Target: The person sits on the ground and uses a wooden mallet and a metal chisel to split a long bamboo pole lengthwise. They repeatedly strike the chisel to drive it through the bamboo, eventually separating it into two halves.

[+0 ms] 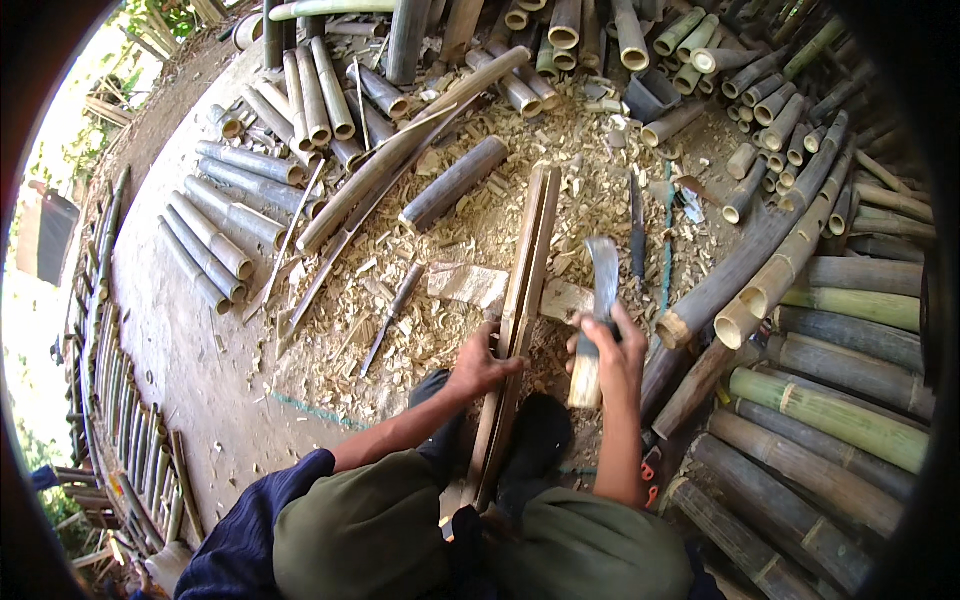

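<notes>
My left hand [487, 365] is wrapped around a long split bamboo length [530, 250], which runs away from me between my feet. A dark lengthwise gap divides it into pale strips. To its right, my right hand [618, 355] grips a short chopping knife [605, 275] by its handle. The knife's broad grey blade points away from me, and its pale wooden handle end shows below my fingers. The blade is apart from the bamboo. Beneath the bamboo lies a pale wooden block [468, 285], visible on both sides.
Wood shavings [430, 330] cover the ground. A thin knife [392, 318] lies left of the block; another dark-handled blade [637, 235] lies beyond my right hand. Cut bamboo tubes [240, 220] spread at far left, with thick bamboo poles [850, 420] stacked on the right.
</notes>
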`<act>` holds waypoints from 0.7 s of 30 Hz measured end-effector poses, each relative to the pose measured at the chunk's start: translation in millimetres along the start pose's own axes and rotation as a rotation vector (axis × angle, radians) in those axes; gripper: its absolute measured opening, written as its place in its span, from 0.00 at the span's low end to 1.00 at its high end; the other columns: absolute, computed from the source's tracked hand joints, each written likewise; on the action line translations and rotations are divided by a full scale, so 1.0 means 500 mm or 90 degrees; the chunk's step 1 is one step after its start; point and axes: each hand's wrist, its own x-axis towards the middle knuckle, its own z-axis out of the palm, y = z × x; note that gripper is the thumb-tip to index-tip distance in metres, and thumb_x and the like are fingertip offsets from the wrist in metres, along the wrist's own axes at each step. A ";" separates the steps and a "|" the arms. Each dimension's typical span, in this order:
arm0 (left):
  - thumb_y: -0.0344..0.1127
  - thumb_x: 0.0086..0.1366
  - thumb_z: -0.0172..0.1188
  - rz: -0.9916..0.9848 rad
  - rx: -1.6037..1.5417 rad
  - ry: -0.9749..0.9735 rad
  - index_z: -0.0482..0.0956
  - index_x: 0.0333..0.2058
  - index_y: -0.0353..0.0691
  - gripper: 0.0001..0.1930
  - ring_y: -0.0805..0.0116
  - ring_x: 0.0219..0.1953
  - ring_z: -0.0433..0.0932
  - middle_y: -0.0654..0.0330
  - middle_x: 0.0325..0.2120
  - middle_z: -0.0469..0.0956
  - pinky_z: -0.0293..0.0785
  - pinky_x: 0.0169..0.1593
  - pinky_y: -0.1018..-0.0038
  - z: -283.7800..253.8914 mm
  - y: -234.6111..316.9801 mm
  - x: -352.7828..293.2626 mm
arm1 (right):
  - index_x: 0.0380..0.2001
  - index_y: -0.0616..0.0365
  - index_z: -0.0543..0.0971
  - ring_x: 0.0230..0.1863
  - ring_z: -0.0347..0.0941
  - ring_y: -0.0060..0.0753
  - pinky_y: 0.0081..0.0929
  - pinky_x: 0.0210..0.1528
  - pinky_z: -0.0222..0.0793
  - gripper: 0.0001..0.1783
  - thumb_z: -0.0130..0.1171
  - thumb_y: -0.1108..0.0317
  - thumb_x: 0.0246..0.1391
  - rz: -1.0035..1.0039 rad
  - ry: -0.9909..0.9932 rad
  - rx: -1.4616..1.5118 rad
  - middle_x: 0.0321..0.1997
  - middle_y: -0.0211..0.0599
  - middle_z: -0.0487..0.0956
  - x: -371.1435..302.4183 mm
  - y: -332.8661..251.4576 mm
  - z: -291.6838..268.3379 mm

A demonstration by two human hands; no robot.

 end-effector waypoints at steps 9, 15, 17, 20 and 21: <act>0.41 0.58 0.70 0.233 0.372 0.063 0.77 0.44 0.36 0.20 0.71 0.28 0.77 0.58 0.31 0.78 0.79 0.29 0.73 -0.256 0.476 0.158 | 0.51 0.71 0.76 0.33 0.78 0.32 0.29 0.29 0.76 0.21 0.57 0.67 0.58 -0.164 0.185 0.005 0.42 0.43 0.82 -0.119 -0.070 -0.103; 0.29 0.53 0.71 0.422 0.676 0.276 0.80 0.44 0.38 0.18 0.58 0.50 0.78 0.56 0.44 0.80 0.71 0.56 0.55 -0.349 0.444 0.189 | 0.54 0.71 0.73 0.30 0.76 0.32 0.31 0.26 0.75 0.23 0.55 0.67 0.58 -0.238 0.208 0.038 0.42 0.45 0.80 -0.174 -0.138 -0.113; 0.25 0.52 0.73 0.514 0.716 0.202 0.83 0.41 0.42 0.17 0.58 0.52 0.78 0.57 0.44 0.82 0.72 0.61 0.53 -0.353 0.364 0.226 | 0.54 0.70 0.73 0.29 0.76 0.30 0.30 0.26 0.75 0.23 0.55 0.67 0.59 -0.259 0.226 0.027 0.40 0.44 0.80 -0.184 -0.138 -0.124; 0.34 0.53 0.78 0.662 0.831 0.071 0.84 0.40 0.53 0.16 0.65 0.57 0.77 0.64 0.44 0.83 0.70 0.70 0.56 -0.326 0.223 0.261 | 0.53 0.70 0.73 0.28 0.75 0.28 0.29 0.26 0.75 0.20 0.55 0.67 0.63 -0.233 0.212 0.024 0.40 0.43 0.80 -0.182 -0.129 -0.116; 0.37 0.53 0.79 0.678 0.933 0.042 0.84 0.40 0.55 0.16 0.68 0.60 0.75 0.68 0.46 0.83 0.69 0.72 0.59 -0.281 0.196 0.248 | 0.52 0.69 0.73 0.28 0.75 0.28 0.28 0.26 0.75 0.19 0.55 0.67 0.64 -0.217 0.210 0.020 0.40 0.43 0.80 -0.177 -0.117 -0.118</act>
